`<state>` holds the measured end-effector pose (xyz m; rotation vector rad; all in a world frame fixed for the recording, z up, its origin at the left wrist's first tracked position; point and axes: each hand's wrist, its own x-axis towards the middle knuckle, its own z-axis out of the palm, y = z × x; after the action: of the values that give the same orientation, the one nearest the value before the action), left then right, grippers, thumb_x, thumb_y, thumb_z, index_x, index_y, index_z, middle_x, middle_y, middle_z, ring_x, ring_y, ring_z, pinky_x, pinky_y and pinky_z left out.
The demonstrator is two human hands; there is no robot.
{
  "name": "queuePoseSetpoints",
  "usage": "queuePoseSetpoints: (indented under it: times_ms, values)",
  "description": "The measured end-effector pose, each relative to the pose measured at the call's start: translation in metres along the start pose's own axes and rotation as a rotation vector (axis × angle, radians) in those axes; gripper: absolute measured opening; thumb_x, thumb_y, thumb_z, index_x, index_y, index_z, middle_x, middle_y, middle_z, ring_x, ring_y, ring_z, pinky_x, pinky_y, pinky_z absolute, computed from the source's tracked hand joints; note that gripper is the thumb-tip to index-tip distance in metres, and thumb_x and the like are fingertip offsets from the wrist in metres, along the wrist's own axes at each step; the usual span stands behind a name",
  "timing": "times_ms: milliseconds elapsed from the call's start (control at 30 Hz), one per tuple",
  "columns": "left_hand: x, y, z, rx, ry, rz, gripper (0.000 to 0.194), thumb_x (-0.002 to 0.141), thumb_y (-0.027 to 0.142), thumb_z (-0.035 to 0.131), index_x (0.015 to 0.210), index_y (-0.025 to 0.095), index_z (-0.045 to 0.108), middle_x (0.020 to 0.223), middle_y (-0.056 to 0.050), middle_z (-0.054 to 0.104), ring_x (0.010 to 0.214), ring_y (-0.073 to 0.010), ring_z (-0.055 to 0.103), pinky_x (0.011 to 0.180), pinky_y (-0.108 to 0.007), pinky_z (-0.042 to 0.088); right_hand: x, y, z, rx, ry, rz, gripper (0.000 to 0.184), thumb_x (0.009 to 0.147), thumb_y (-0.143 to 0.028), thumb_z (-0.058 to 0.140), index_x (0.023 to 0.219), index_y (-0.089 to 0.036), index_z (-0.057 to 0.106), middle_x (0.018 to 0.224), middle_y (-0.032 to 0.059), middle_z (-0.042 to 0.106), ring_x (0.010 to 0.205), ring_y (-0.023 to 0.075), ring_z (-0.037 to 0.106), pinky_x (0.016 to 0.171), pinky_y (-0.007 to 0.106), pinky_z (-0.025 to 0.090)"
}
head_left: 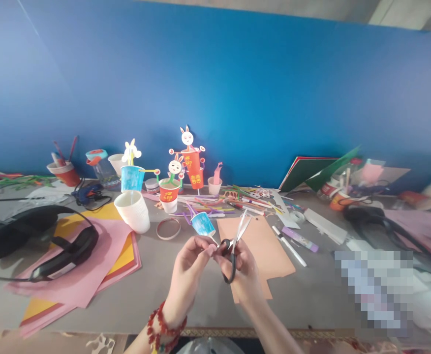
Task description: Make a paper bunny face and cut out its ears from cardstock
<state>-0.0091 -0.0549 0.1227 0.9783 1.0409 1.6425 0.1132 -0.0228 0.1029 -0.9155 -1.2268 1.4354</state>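
My right hand (243, 263) holds a pair of scissors (242, 227) by the black handles, with the blades pointing up and slightly parted. My left hand (195, 260), with red beads at the wrist, is closed in a pinch beside the handles; what its fingertips hold is too small to make out. Just beyond the fingers is a tilted blue-and-white paper cup (202, 224), with a purple strip at its far end and a thin white stick (213, 240) running toward my hands. Beneath my right hand lies a peach paper sheet (267, 241).
Rabbit figures on red cups (193, 169) and a blue cup (132, 178) stand at the back. White stacked cups (132, 211), a tape ring (168, 229) and coloured paper (90, 255) are left. Pens, a purple glue stick (300, 239) and a black headset (370, 221) lie right.
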Motion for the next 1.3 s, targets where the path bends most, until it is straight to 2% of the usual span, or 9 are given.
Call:
queuePoseSetpoints:
  times_ms: [133, 300, 667, 867, 1067, 1300]
  values:
    - [0.002, 0.003, -0.002, -0.015, 0.019, -0.020, 0.020, 0.084, 0.029, 0.075, 0.073, 0.018, 0.062, 0.094, -0.005, 0.067, 0.090, -0.0191, 0.060, 0.084, -0.027, 0.046, -0.013, 0.008, -0.012, 0.029, -0.150, 0.088, 0.029, 0.075, -0.039, 0.075, 0.075, -0.022, 0.052, 0.063, -0.0050, 0.056, 0.054, 0.0099, 0.044, 0.051, 0.022, 0.034]
    - [0.004, 0.008, -0.001, -0.098, -0.023, -0.051, 0.018, 0.085, 0.026, 0.074, 0.074, 0.019, 0.061, 0.090, -0.004, 0.067, 0.084, -0.0171, 0.059, 0.082, -0.028, 0.049, -0.025, 0.013, -0.024, 0.025, -0.277, 0.169, 0.037, 0.076, -0.049, 0.076, 0.074, -0.021, 0.051, 0.056, -0.0056, 0.055, 0.047, 0.0082, 0.041, 0.048, 0.021, 0.033]
    - [0.002, 0.002, 0.006, -0.181, -0.028, -0.077, 0.018, 0.086, 0.023, 0.074, 0.075, 0.018, 0.061, 0.085, 0.001, 0.061, 0.080, -0.0126, 0.057, 0.077, -0.023, 0.051, -0.027, 0.015, -0.018, 0.057, -0.252, 0.176, 0.049, 0.071, -0.057, 0.079, 0.068, -0.021, 0.046, 0.052, -0.0055, 0.054, 0.045, 0.0075, 0.043, 0.047, 0.020, 0.033]
    - [0.002, 0.005, 0.008, -0.193, -0.007, -0.077, 0.020, 0.084, 0.023, 0.077, 0.074, 0.017, 0.061, 0.080, 0.001, 0.061, 0.076, -0.0119, 0.058, 0.074, -0.022, 0.051, -0.026, 0.019, -0.019, 0.055, -0.266, 0.182, 0.055, 0.069, -0.065, 0.078, 0.068, -0.021, 0.046, 0.050, -0.0060, 0.053, 0.041, 0.0053, 0.037, 0.045, 0.020, 0.032]
    - [0.002, 0.004, 0.008, -0.201, -0.005, -0.071, 0.020, 0.084, 0.022, 0.076, 0.073, 0.017, 0.060, 0.081, 0.001, 0.060, 0.077, -0.0123, 0.058, 0.075, -0.023, 0.051, -0.025, 0.020, -0.019, 0.047, -0.282, 0.180, 0.056, 0.069, -0.067, 0.077, 0.069, -0.021, 0.045, 0.051, -0.0065, 0.053, 0.041, 0.0037, 0.033, 0.045, 0.019, 0.032]
    - [0.002, 0.002, 0.007, -0.188, -0.005, -0.060, 0.020, 0.086, 0.022, 0.074, 0.074, 0.018, 0.060, 0.084, 0.001, 0.060, 0.079, -0.0123, 0.058, 0.076, -0.023, 0.051, -0.025, 0.023, -0.018, 0.061, -0.270, 0.176, 0.055, 0.069, -0.065, 0.079, 0.068, -0.021, 0.045, 0.051, -0.0068, 0.052, 0.041, 0.0040, 0.036, 0.044, 0.018, 0.032]
